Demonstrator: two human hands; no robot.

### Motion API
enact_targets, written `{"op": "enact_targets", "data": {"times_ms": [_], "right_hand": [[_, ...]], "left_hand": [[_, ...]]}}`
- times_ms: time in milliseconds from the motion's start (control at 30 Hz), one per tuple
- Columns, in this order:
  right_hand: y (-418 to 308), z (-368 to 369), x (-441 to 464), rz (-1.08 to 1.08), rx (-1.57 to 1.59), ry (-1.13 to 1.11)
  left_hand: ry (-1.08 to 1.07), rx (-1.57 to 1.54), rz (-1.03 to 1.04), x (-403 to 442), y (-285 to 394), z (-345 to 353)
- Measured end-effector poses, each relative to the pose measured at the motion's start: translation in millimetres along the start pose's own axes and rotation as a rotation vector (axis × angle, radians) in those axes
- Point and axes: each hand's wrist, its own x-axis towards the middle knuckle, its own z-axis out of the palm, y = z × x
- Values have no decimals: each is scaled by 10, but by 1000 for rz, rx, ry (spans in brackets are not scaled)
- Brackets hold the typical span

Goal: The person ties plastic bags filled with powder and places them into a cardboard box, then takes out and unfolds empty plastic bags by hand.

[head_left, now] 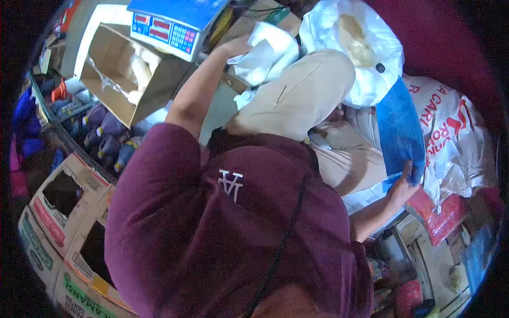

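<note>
At the left, the scale [177, 37] sits close beyond my left hand [235, 47]; if my wrist swung out, I reckon I could knock it. My left fingers bend against the edge of a crumpled white plastic bag [271, 53], though blur keeps me from telling whether they pinch it or only press. That thin plastic, lying beyond my lap, might slip or tear if tugged by one edge. My raised knee [339, 66] is right against the open sack [391, 50], so a shift of my leg could tip it and spill the pale contents. On the right, the blue sheet [400, 132] could snag on the printed sack [458, 130] beside it if pulled sideways.

As for direction, the white bag's long axis seems to slant forward and right, but I can't tell where its mouth faces. The blue sheet runs lengthwise away from me, its far end beside the open sack, its near end pinched between the thumb and fingers of my right hand [401, 192]
</note>
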Motion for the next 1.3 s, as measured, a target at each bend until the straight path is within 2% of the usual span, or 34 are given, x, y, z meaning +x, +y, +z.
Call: {"op": "enact_targets", "data": {"times_ms": [67,100,133,200,233,300,333,367,400,500,533,567,633,700,767,800,833,900,933,1000,1067,1100,1167,1200,1233,1300], "right_hand": [[-5,13,-4,14,-23,-23],[-12,-1,-26,20,-38,-41],[-61,-12,-58,42,-85,-8],[-95,4,-84,31,-91,3],[-86,21,-60,25,-89,-13],[-71,9,-32,-12,-96,13],[-148,13,-28,-7,-109,-6],[-198,34,-22,-6,-115,-14],[-240,69,-14,-16,-61,-5],[-290,130,26,-49,-72,-22],[-338,153,10,-46,-87,-27],[-369,175,7,-44,-101,-31],[-383,181,10,-54,-127,-47],[-382,192,31,-64,-156,-52],[-397,203,53,-62,-164,-59],[-423,230,55,-65,-163,-62],[-456,277,56,-64,-128,-55],[-488,337,59,-61,-97,-41],[-493,367,59,-69,-111,-31],[-468,370,67,-74,-132,-15],[-395,334,78,-83,-142,-54],[-410,336,57,-81,-141,-39],[-450,329,24,-41,-201,-16],[-458,312,16,-41,-203,-5],[-455,294,11,-49,-225,-21],[-428,297,28,-62,-237,-35]], "left_hand": [[64,-345,-103,-174,-7,155],[80,-190,-168,-97,-107,176],[111,-437,-162,-202,55,210],[174,-693,20,-342,274,159],[192,-742,47,-348,313,104],[158,-1097,-130,-571,797,-182],[228,-789,-47,-613,593,-114],[230,-795,-55,60,-570,6],[137,-38,-142,429,-1284,345],[47,-32,-224,-32,-547,229],[-28,-27,-400,-71,-464,176],[-27,-32,-407,-146,-364,142],[494,374,-56,-387,-103,132],[479,44,319,-848,187,130],[-329,-430,1,-1450,407,104],[-532,-440,-100,-1627,223,172],[-586,-466,-248,-1744,-67,333],[-621,-210,-535,-1786,-676,598],[-627,-209,-531,-1725,-1035,895],[-21,135,-337,-1602,-1574,1387],[-108,117,-456,-1333,-1267,1402],[-167,265,-517,-1124,-1528,1764],[-223,258,-528,-1098,-901,1646],[-203,124,-434,-939,-1437,2043],[-205,125,-429,-963,-1347,1981],[-383,189,-220,-1064,-994,1665]]}}
